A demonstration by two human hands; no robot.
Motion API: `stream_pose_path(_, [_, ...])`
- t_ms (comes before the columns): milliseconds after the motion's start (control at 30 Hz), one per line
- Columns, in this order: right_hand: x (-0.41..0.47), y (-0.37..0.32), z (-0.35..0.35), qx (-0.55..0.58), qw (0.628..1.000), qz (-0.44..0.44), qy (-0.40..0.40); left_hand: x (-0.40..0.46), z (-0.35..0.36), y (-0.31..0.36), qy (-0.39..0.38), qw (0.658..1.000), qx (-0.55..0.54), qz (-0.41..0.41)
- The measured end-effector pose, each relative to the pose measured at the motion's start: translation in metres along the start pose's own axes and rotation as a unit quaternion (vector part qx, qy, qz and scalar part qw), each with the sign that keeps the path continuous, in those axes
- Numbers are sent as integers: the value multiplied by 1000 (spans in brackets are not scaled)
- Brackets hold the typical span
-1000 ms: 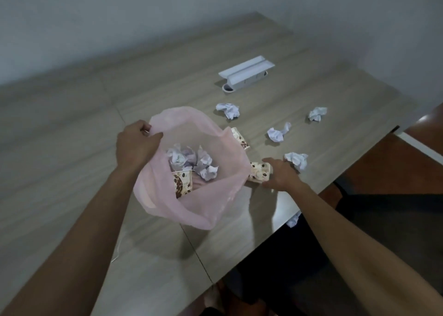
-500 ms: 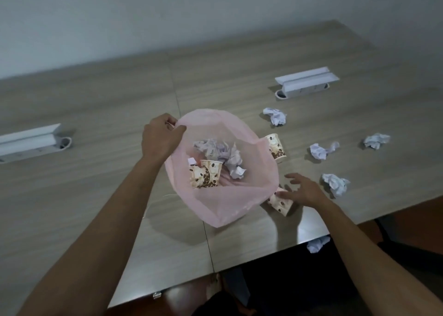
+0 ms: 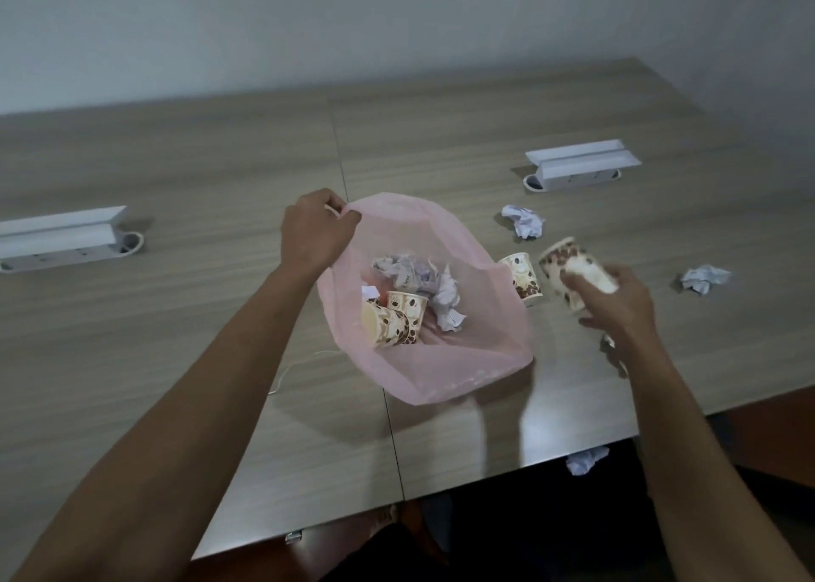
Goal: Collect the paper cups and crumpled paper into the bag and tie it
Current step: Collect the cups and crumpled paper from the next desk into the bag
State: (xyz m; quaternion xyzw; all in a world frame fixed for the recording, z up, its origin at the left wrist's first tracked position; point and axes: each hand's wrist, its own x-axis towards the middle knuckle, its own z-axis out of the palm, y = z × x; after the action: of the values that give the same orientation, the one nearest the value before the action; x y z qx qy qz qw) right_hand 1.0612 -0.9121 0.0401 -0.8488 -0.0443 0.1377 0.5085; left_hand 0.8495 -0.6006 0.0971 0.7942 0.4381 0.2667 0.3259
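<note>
Wood-grain table [image 3: 176, 317], pink bag [image 3: 463, 361] in the middle, and I see the left hand [image 3: 315, 233] pinching its far rim, fingers closed on plastic. Right of the bag, the right hand [image 3: 617, 308] grips a spotted paper cup [image 3: 569, 268], blurred. Another cup [image 3: 522, 279] stands beside the bag. Cups and crumpled paper [image 3: 441, 290] lie inside; any print looks unreadable.

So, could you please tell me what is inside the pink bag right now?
The pink bag holds two paper cups and several crumpled papers. Anything beneath that pile is covered and cannot be seen.
</note>
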Motion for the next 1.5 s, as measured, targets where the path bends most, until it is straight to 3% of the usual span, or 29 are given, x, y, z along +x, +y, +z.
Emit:
stream_pose_path(67, [-21,-38,5,42,997,-69,-13,2,1,3,-3,1000,-8,-11])
stream_pose_path(133, [-46,-65,20,-18,990,-129,-62,3,2,6,-13,1000,-16,-18])
stream_pose_path(233, [-77,-77,65,-155,968,-100,-173,4,4,10,-25,999,-15,-16])
stream_pose_path(300, [-83,-77,103,-219,958,-74,-170,3,6,13,-40,999,-16,-7])
stream_pose_path(467, [-82,-82,153,-100,975,-85,-181,-1,14,18,-58,998,-11,3])
stream_pose_path(600, [-80,-68,135,-62,977,-169,-116,3,20,20,-59,998,-20,4])
stream_pose_path(733, [-56,-54,101,-31,975,-206,72,6,31,24,-60,998,-19,6])
stream_pose_path(800, [-32,-46,83,-33,970,-188,149,7,36,25,-61,998,-19,8])
stream_pose_path(867, [-1,-34,71,-41,977,-124,168,8,41,25,-58,998,-18,10])
stream_pose_path(1033, [64,18,68,-126,989,69,23,10,53,26,-62,998,-11,8])
stream_pose_path(1233, [94,58,93,-124,985,83,-85,11,62,23,-56,998,-16,27])
stream_pose_path(1367, [97,75,102,-180,981,40,-64,16,59,23,-49,998,-20,23])
stream_pose_path(1500, [88,75,106,-129,989,63,-34,20,54,21,-45,999,-18,19])
